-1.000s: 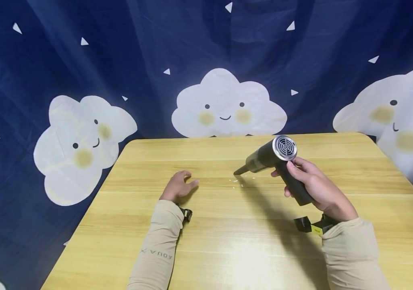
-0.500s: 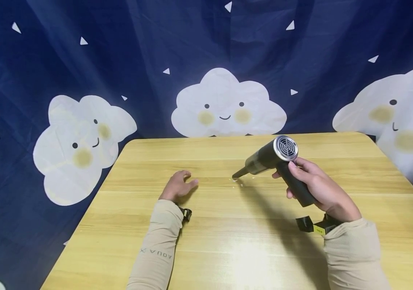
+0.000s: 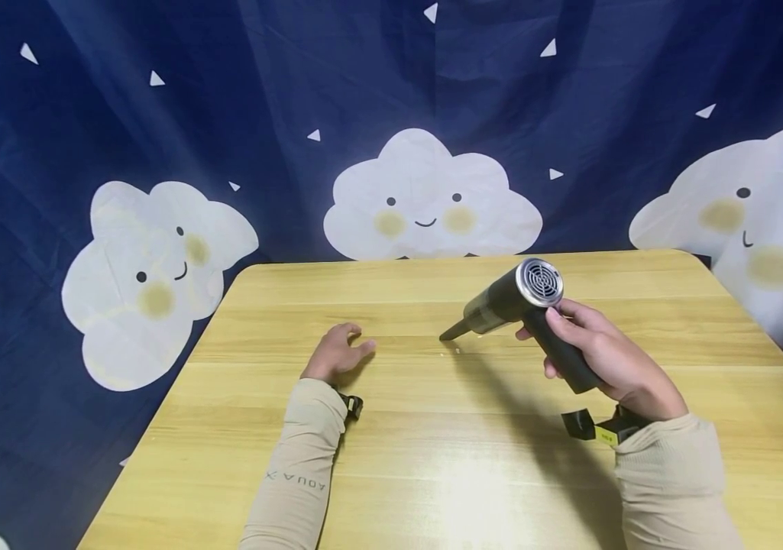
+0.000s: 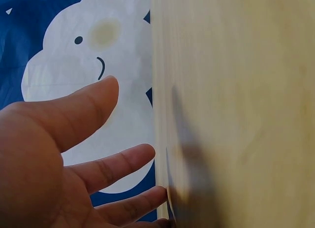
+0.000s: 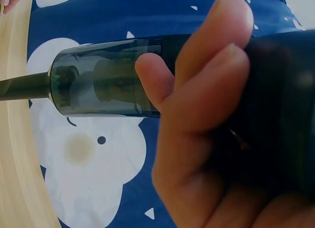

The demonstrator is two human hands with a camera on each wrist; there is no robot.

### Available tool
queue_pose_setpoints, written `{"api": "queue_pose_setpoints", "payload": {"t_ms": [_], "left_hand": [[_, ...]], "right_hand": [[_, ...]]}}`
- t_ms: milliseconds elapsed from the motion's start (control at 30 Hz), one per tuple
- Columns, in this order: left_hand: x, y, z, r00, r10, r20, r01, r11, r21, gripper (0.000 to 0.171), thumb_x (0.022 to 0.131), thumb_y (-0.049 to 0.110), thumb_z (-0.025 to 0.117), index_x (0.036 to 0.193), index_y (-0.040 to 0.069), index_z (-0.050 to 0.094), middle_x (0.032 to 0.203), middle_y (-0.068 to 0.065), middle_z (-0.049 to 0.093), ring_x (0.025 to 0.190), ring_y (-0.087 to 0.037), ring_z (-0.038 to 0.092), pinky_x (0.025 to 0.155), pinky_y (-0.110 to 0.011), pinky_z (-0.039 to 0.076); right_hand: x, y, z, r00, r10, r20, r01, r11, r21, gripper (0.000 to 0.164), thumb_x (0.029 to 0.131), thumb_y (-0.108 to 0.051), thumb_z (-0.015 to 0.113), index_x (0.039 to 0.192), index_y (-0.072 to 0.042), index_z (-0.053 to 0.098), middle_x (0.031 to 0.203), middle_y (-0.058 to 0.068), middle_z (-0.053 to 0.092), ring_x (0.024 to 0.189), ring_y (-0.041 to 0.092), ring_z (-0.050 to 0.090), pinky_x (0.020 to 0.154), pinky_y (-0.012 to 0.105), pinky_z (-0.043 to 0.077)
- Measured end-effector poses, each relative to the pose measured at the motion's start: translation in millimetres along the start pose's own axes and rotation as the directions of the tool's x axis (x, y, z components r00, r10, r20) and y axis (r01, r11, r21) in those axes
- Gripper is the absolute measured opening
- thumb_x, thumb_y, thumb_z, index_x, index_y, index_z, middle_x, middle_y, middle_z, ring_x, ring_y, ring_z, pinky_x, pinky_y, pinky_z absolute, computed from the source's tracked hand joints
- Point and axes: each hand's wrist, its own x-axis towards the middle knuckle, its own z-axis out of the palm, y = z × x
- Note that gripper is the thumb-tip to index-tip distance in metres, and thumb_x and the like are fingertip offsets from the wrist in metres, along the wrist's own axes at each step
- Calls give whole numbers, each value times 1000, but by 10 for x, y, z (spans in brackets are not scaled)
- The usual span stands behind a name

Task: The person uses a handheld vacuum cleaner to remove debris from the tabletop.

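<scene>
My right hand (image 3: 600, 347) grips the handle of a black handheld vacuum cleaner (image 3: 501, 302), its round silver grille facing up toward me. The narrow nozzle slants down to the left, and its tip is at the tabletop beside a few tiny white scraps (image 3: 457, 351). In the right wrist view, the clear dust cup (image 5: 98, 80) shows ahead of my curled fingers (image 5: 197, 95). My left hand (image 3: 338, 353) rests on the table left of the nozzle, holding nothing. Its thumb and fingers are spread apart in the left wrist view.
A pale wood-grain table (image 3: 391, 458) spans the area beneath both hands. Behind its far edge hangs a dark blue curtain (image 3: 281, 92) printed with smiling clouds and small white triangles. The vacuum's shadow falls toward the table's near right.
The nozzle tip has shifted slightly left and nearer to me. Fewer white scraps show around it now. My left hand has stayed where it was.
</scene>
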Motion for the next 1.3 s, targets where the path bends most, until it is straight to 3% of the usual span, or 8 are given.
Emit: {"api": "queue_pose_setpoints", "payload": {"t_ms": [200,433,867,1300], "left_hand": [[8,-8,5,1000,-3,2,3,1000,1,59,96,41,59,137,0,50,143,-23,44,134,-40,36,110,-52,30],[15,-14,8,1000,-5,2,5,1000,4,59,96,41,58,138,1,49,143,-22,44,134,-40,37,109,-52,31],[13,-23,2,1000,6,1,-6,1000,6,59,96,41,59,137,0,49,143,-23,44,134,-40,37,110,-52,31],[8,24,3,1000,-9,0,9,1000,-21,57,96,37,59,137,-1,49,145,-22,42,136,-40,34,111,-51,28]], "right_hand": [[-3,-6,6,1000,5,8,-5,1000,1,27,107,-19,34,130,-8,42,109,11,63,58,20,59,46,28,47],[-34,-53,8,1000,12,18,-12,1000,-16,25,107,-21,35,128,-13,45,109,9,64,59,19,60,44,26,46],[-52,-90,18,999,28,36,-27,999,-37,26,107,-20,36,130,-14,46,110,12,62,59,20,59,50,28,51],[-76,-101,9,998,24,52,-19,995,-99,30,107,-18,35,132,-5,44,112,11,62,57,22,58,51,30,51]]}}
